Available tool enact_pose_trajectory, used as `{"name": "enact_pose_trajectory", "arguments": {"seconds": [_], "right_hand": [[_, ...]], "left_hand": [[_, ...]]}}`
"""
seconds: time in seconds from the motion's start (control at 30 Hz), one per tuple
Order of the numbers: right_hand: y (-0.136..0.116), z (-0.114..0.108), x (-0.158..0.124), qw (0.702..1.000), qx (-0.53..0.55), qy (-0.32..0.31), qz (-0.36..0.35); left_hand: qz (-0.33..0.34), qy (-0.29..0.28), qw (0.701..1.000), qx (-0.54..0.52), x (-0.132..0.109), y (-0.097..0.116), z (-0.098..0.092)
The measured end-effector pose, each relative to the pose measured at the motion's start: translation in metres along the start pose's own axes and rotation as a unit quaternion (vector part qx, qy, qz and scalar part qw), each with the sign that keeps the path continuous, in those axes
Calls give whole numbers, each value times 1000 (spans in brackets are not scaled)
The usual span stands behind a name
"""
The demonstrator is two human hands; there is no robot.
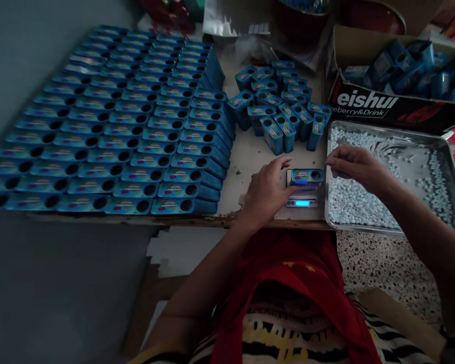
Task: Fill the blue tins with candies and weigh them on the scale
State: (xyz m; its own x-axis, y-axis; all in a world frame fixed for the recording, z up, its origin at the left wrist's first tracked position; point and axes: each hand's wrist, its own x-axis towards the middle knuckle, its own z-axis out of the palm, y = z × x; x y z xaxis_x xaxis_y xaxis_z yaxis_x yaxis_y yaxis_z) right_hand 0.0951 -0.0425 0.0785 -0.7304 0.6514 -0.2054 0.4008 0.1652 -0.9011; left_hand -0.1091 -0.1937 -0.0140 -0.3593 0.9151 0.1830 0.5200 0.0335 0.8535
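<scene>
A small blue tin (306, 176) with a round hole in its top lies on a little digital scale (302, 196) whose display glows blue. My left hand (267, 191) rests beside the scale, fingers curled against the tin's left end. My right hand (354, 164) hovers at the tin's right end over the edge of a metal tray (453, 174), fingertips pinched together; what they hold is too small to make out. The tray holds many small white pellets (351, 199).
Several rows of flat blue tins (109, 126) cover the table's left half. A cluster of upright blue tins (284, 108) stands behind the scale. A cardboard box (367, 103) with more tins sits at the back right. The table edge (197, 221) runs just before me.
</scene>
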Motion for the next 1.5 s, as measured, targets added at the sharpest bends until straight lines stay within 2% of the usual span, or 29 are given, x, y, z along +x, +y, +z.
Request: {"name": "enact_pose_trajectory", "arguments": {"seconds": [0.07, 0.13, 0.2, 0.23, 0.3, 0.33, 0.4, 0.5, 0.6, 0.7, 0.9, 1.0, 1.1, 1.17, 1.23, 1.3, 1.33, 1.37, 1.43, 1.47, 1.5], "right_hand": [[9, -11, -5, 998, -55, 24, -18], [23, -21, -12, 987, -132, 76, -45], [42, -25, -21, 974, -162, 149, -52], [51, -23, -27, 973, -135, 183, -39], [66, -13, -36, 976, 11, 215, 19], [70, -5, -39, 970, 111, 208, 54], [74, 12, -40, 930, 305, 175, 108], [70, 28, -34, 855, 472, 157, 144], [67, 29, -25, 823, 526, 149, 153], [68, 25, -21, 828, 529, 117, 146], [69, 18, -21, 859, 495, 68, 113], [71, 17, -15, 856, 495, 82, 122], [73, 16, -9, 855, 494, 87, 132], [75, 14, -7, 869, 472, 73, 127], [77, 9, -9, 903, 405, 72, 124], [82, -1, -13, 959, 242, 98, 109], [85, -7, -14, 977, 146, 120, 96], [88, -14, -14, 985, 54, 148, 76], [93, -27, -9, 973, -109, 204, 24], [93, -33, -3, 961, -167, 221, -5], [93, -37, 5, 950, -212, 226, -34]], "left_hand": [[-23, -19, 998, -48, 3, -4, 13], [-43, -44, 993, -102, 6, -4, 26], [-23, -46, 991, -123, 10, 4, 35], [12, -41, 993, -113, 12, 10, 37], [118, -36, 990, -63, 16, 23, 39], [169, -37, 984, -32, 19, 30, 40], [239, -46, 970, 25, 25, 38, 43], [256, -39, 963, 78, 34, 37, 53], [232, -33, 965, 115, 38, 28, 61], [232, -29, 959, 162, 36, 24, 61], [290, 6, 932, 216, 31, 23, 55], [279, -3, 937, 210, 36, 17, 58], [241, -10, 956, 168, 42, 14, 63], [199, -2, 974, 112, 44, 17, 64], [131, 13, 991, 18, 44, 22, 64], [25, 22, 992, -120, 43, 27, 60], [-37, 26, 979, -197, 42, 29, 56], [-98, 25, 959, -266, 40, 30, 50], [-178, 17, 922, -344, 39, 31, 30], [-187, 15, 920, -345, 40, 31, 15], [-173, 20, 931, -320, 44, 30, -3]]}}
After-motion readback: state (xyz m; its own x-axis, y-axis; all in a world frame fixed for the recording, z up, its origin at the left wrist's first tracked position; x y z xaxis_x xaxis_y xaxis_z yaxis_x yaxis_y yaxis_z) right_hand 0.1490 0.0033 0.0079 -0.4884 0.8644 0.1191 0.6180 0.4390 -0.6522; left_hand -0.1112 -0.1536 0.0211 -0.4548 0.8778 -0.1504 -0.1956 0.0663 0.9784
